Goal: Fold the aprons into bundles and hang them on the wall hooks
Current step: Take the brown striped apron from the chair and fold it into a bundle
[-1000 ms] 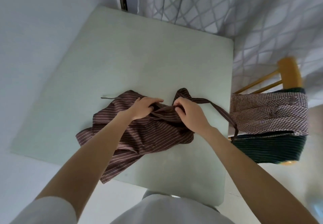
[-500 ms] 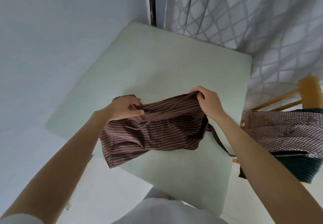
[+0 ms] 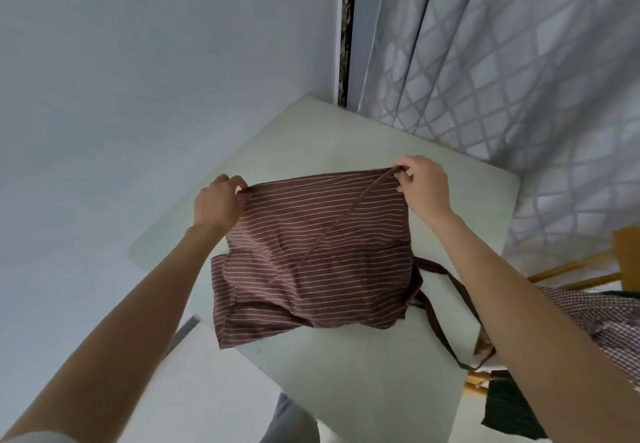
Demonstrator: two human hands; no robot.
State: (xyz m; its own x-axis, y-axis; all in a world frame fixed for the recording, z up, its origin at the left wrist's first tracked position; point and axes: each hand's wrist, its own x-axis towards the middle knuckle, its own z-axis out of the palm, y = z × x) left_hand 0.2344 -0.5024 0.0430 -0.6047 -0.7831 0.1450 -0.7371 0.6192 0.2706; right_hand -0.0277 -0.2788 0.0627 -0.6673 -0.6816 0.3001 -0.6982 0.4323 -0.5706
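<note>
Now both hands are up and apart: the left hand (image 3: 217,204) pinches one top corner of the striped apron (image 3: 311,255) and the right hand (image 3: 424,186) pinches the other, with a thin strap caught under its fingertips. Half a second ago the cloth was bunched low between hands held closer together; it is now lifted and pulled taut along its top edge, its lower part sagging in soft folds onto the table (image 3: 460,207). The fabric is brown with fine pale stripes, a diagonal crease running across it. A dark strap (image 3: 446,321) trails off the table's right edge. Beside it, a wooden chair (image 3: 627,252) carries a checked cloth (image 3: 602,318) over a dark green one (image 3: 512,411). A diamond-patterned curtain (image 3: 519,62) hangs behind the table.
</note>
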